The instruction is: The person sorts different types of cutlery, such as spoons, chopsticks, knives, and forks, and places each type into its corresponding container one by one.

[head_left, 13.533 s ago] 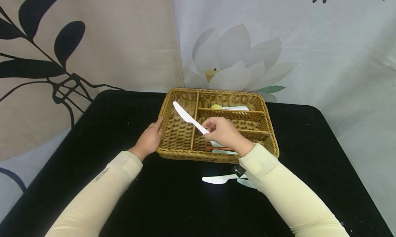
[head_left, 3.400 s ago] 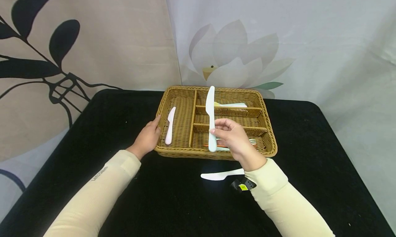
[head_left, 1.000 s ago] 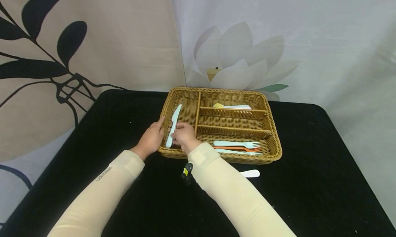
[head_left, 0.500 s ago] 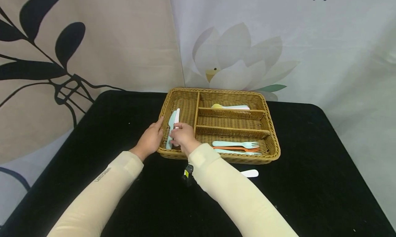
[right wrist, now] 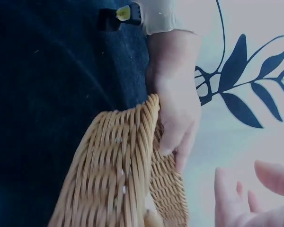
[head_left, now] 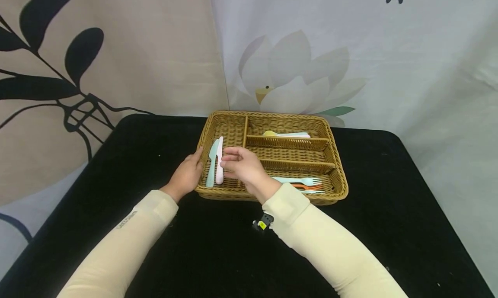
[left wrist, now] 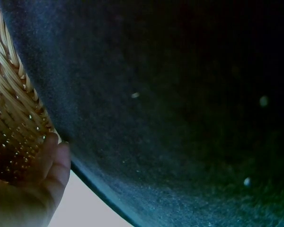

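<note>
My left hand [head_left: 186, 174] holds the left rim of a brown wicker basket [head_left: 266, 197]; in the right wrist view its thumb lies over the rim's inner side. My right hand [head_left: 247, 166] hovers over the left compartment, fingers loosely bent. Thumb and fingers stand apart in the right wrist view, nothing between them. Just left of the fingertips, a pale pink knife [head_left: 219, 170] lies in that compartment, blade toward the back. Beside it, closer to the left wall, lies a mint-green knife [head_left: 211, 170], nearly parallel.
The basket's front right compartment has mint forks [head_left: 299, 181] and an orange fork [head_left: 307, 187], partly behind my right wrist. The back right compartment contains a yellow spoon head [head_left: 269, 133] and pale handles [head_left: 297, 135]. Behind the black-covered table [head_left: 218, 246] hangs a printed curtain [head_left: 163, 51].
The right hand brought the mint-green knife into the left compartment, laid it beside the pink one, then let go and drew back rightward. The left hand stays at the rim.
</note>
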`<action>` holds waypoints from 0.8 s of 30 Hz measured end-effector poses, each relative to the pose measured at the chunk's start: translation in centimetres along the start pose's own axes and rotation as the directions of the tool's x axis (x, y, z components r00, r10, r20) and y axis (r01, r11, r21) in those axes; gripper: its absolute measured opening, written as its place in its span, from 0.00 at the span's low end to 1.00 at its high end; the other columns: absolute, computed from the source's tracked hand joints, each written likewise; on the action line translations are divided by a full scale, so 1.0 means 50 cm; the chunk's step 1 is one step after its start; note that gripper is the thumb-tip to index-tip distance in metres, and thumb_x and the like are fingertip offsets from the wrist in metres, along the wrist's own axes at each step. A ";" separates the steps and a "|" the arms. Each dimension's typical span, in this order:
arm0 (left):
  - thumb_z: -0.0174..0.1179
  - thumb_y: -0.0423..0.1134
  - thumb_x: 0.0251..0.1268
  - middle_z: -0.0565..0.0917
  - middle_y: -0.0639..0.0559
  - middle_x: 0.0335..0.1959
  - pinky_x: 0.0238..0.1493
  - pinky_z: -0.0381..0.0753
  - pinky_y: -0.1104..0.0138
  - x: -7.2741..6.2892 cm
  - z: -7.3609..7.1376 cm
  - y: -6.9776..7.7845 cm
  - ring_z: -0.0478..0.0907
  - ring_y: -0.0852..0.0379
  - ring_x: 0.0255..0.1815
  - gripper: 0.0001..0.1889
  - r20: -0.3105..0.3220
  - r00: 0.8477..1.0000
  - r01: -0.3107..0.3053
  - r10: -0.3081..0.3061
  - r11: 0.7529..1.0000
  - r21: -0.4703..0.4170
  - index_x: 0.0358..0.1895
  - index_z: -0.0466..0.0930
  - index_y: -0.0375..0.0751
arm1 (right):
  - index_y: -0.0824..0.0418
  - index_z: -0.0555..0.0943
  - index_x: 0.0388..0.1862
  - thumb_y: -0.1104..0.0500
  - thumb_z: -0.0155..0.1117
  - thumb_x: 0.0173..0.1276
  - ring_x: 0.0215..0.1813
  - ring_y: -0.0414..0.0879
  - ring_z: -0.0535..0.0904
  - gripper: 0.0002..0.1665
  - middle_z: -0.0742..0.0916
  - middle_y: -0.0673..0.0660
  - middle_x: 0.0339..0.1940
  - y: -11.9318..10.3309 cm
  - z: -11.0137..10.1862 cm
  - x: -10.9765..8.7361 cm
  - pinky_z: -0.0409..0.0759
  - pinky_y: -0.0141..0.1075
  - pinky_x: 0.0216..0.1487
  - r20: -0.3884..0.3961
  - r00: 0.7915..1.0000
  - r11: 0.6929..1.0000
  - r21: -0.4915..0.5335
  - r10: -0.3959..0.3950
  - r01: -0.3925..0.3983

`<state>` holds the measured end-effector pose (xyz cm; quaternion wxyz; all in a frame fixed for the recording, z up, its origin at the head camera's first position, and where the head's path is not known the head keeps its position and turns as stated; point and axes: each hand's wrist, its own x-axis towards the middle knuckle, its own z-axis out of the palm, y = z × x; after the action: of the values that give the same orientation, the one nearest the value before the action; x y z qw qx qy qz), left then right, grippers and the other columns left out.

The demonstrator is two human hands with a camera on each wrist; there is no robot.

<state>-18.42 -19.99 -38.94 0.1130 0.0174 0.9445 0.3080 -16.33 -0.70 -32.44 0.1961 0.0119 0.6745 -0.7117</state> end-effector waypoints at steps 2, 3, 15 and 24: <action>0.33 0.41 0.79 0.58 0.33 0.72 0.69 0.59 0.45 0.000 0.000 0.000 0.61 0.38 0.70 0.29 0.000 1.000 0.004 -0.004 1.000 0.001 0.78 0.39 0.42 | 0.67 0.71 0.64 0.71 0.59 0.67 0.56 0.59 0.78 0.26 0.80 0.66 0.56 -0.003 -0.017 -0.016 0.79 0.47 0.55 0.030 0.999 0.999 -0.031 -0.030 0.031; 0.33 0.41 0.79 0.58 0.33 0.72 0.70 0.58 0.45 0.001 0.000 0.000 0.61 0.38 0.70 0.29 0.000 1.000 0.006 -0.006 1.000 0.001 0.78 0.39 0.42 | 0.67 0.71 0.64 0.71 0.59 0.67 0.55 0.57 0.78 0.26 0.80 0.66 0.55 -0.003 -0.026 -0.024 0.79 0.48 0.56 0.045 0.998 0.997 -0.053 -0.048 0.050; 0.33 0.41 0.79 0.58 0.34 0.72 0.69 0.59 0.44 0.004 0.001 -0.005 0.61 0.38 0.69 0.30 0.002 1.000 0.015 -0.015 1.000 0.000 0.78 0.38 0.44 | 0.66 0.76 0.59 0.65 0.62 0.67 0.55 0.53 0.79 0.21 0.83 0.63 0.52 0.025 -0.125 -0.109 0.79 0.42 0.53 0.187 0.944 0.838 -0.435 -0.273 0.328; 0.34 0.42 0.79 0.58 0.34 0.72 0.69 0.58 0.44 0.001 0.001 -0.003 0.60 0.38 0.70 0.30 0.007 1.000 0.014 -0.014 1.000 -0.004 0.78 0.38 0.44 | 0.63 0.78 0.58 0.64 0.63 0.68 0.57 0.52 0.79 0.19 0.83 0.58 0.53 0.071 -0.190 -0.158 0.79 0.44 0.55 0.279 0.921 0.746 -0.544 -0.271 0.384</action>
<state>-18.45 -20.07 -39.07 0.1183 0.0117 0.9435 0.3092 -10.35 10.49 -34.44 0.1223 -0.2331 0.8319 -0.4886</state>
